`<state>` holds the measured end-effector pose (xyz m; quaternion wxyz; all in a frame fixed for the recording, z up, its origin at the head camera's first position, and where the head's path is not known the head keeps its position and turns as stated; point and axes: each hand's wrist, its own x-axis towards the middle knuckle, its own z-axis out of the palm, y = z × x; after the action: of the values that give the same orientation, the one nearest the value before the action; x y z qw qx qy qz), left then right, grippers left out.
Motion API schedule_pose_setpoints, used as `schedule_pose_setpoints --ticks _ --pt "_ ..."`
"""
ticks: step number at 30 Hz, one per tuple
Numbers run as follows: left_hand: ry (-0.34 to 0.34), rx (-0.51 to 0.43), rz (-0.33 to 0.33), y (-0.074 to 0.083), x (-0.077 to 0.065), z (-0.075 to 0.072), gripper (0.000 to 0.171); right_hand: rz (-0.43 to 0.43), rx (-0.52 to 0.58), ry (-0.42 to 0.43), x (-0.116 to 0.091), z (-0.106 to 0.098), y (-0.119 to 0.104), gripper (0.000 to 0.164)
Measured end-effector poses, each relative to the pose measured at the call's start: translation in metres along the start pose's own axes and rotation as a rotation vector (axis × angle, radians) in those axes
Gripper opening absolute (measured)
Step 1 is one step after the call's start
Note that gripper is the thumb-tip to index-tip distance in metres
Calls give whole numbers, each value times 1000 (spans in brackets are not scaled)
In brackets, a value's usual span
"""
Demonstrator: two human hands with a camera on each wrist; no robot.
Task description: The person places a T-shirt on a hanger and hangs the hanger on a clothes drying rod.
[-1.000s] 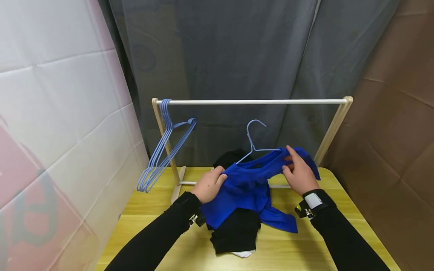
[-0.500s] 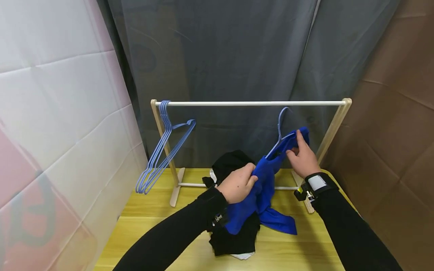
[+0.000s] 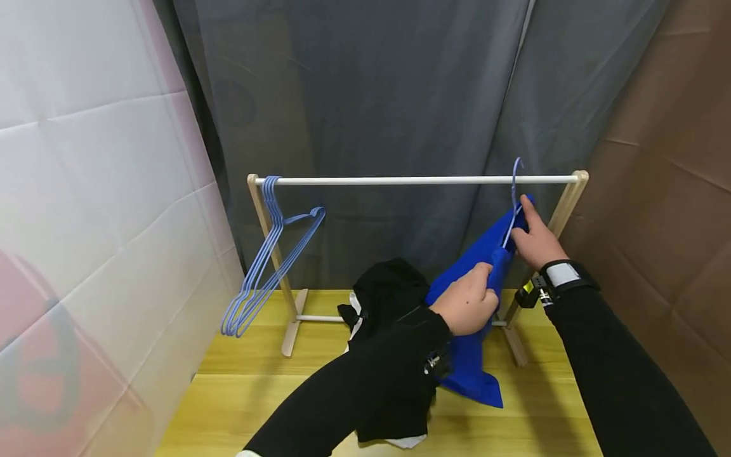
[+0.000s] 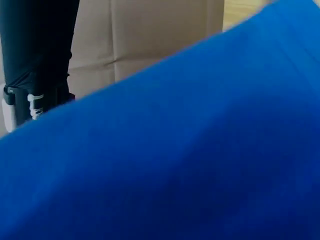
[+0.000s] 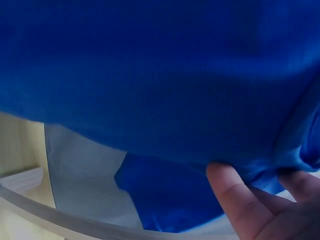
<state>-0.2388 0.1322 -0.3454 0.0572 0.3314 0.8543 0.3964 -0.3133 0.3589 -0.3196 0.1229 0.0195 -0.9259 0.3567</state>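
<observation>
Grasping blue shirt with left grip and right grip, over counter's right half; hanger partly inside, near rail's right end. Cannot tell if hooked on.

Rack and clothes pile on wood-grain table

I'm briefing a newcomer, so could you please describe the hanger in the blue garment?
Find the white rail and follow it toward its right end in the head view. Just below, the left hand and right hand hold the blue garment. The hanger is the one poking up from it; the other hangers hang bare, bunched at the rail's left end.
</observation>
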Motion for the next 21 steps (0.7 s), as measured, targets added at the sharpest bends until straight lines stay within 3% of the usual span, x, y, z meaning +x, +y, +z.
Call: schedule_pose_setpoints --ticks 4,12,16,21 --pt "-5 -18 -47 7 10 9 51 -1 40 -26 0 0 2 71" --pt "-18 96 -49 12 21 36 50 -53 105 -30 -5 2 18 73" --pt "5 129 -50 8 24 49 49 -55 88 -46 -9 5 25 74" --pt "48 84 -75 -2 24 54 52 2 138 -108 -13 14 31 72"
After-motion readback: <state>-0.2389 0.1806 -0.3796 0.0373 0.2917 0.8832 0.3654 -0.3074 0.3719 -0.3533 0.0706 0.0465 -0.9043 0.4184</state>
